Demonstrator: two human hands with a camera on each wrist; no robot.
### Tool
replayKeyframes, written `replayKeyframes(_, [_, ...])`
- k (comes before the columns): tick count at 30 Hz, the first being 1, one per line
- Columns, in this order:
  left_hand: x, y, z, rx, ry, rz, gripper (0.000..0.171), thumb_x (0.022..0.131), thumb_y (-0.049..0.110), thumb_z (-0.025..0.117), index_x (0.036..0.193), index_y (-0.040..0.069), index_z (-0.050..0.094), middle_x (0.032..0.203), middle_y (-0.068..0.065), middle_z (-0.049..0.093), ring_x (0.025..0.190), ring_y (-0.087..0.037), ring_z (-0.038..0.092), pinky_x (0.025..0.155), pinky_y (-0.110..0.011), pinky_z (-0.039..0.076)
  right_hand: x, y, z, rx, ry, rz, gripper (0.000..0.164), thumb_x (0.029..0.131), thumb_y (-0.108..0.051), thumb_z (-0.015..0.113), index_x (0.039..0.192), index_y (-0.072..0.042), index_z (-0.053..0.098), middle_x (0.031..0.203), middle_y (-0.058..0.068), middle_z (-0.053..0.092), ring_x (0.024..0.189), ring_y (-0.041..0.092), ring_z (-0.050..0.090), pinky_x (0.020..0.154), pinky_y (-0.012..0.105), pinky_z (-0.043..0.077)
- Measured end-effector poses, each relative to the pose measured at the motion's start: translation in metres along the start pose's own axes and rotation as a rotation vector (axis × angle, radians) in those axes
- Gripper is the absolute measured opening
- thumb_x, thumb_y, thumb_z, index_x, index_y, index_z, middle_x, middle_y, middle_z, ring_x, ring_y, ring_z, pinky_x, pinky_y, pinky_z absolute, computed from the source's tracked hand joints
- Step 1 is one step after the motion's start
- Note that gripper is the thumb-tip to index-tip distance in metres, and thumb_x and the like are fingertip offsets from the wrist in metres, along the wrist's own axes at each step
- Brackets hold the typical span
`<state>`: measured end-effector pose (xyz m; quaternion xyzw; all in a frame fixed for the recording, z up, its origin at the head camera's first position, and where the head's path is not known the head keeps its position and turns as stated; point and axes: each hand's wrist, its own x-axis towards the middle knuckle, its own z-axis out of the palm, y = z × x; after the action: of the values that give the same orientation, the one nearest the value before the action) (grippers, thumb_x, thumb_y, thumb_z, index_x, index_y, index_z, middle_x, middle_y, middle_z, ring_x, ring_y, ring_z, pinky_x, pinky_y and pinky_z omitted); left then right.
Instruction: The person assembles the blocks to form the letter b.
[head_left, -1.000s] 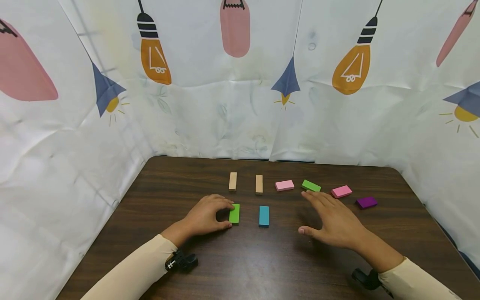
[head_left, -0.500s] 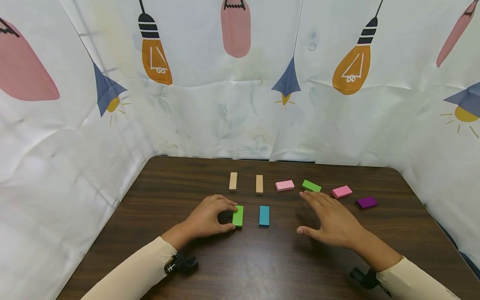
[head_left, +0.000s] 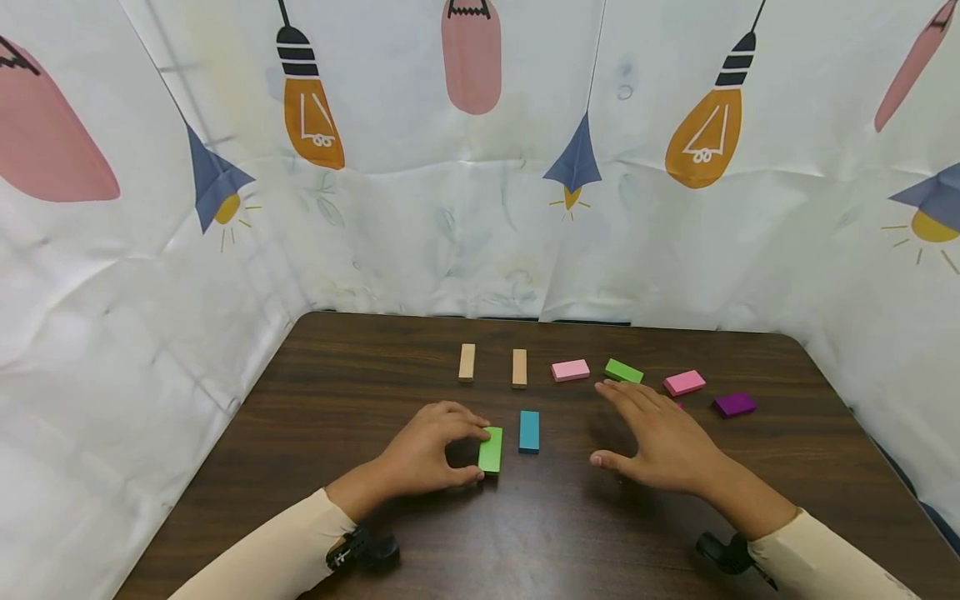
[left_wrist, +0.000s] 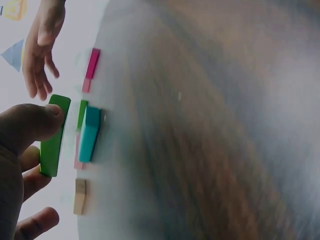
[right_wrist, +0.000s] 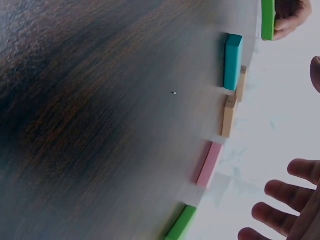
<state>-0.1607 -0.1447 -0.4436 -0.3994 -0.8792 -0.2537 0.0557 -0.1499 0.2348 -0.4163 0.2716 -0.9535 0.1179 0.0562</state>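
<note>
My left hand pinches a green block between thumb and fingers. In the left wrist view that green block is held off the tabletop, the thumb on its near face. A blue block lies just to the right of it, apart from the hand. My right hand hovers over the table with its fingers spread and holds nothing. Closest to its fingertips is a second green block. In the right wrist view, parts of the right hand show beside the row of blocks.
Two natural wood blocks stand along the far side of the dark wooden table. A light pink block, a darker pink block and a purple block lie farther right. A printed white curtain surrounds the table.
My left hand has moved right and toward the near side with the green block, lifting it and bringing it closer to the blue block. The right hand has shifted slightly left.
</note>
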Motion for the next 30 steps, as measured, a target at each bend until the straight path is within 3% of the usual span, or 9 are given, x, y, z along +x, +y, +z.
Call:
replayKeyframes(8, [-0.002, 0.015, 0.004, -0.015, 0.017, 0.014, 0.046, 0.078, 0.035, 0.09, 0.119, 0.02, 0.075, 0.13, 0.009, 0.067, 0.122, -0.016, 0.054, 0.101, -0.052, 0.043, 0.003, -0.003, 0.0, 0.018, 0.0, -0.008, 0.099, 0.086, -0.079, 0.058, 0.158, -0.014, 0.038, 0.157, 0.01, 0.043, 0.143, 0.036, 0.04, 0.109, 0.063, 0.035])
replayKeyframes(19, [-0.007, 0.029, 0.012, -0.022, -0.021, -0.009, 0.046, 0.078, 0.038, 0.089, 0.119, 0.022, 0.076, 0.131, 0.012, 0.066, 0.122, -0.013, 0.053, 0.104, -0.049, 0.041, 0.005, -0.005, 0.002, 0.013, 0.001, -0.008, 0.099, 0.085, -0.078, 0.059, 0.158, -0.014, 0.039, 0.156, 0.011, 0.044, 0.142, 0.036, 0.042, 0.11, 0.064, 0.034])
replayKeyframes(30, [-0.011, 0.034, 0.023, 0.001, -0.047, -0.029, 0.046, 0.078, 0.042, 0.089, 0.118, 0.023, 0.077, 0.13, 0.012, 0.066, 0.119, -0.013, 0.054, 0.102, -0.047, 0.042, 0.009, -0.008, 0.007, -0.018, 0.008, -0.025, 0.1, 0.085, -0.081, 0.055, 0.157, -0.013, 0.041, 0.156, 0.011, 0.044, 0.139, 0.036, 0.045, 0.107, 0.06, 0.039])
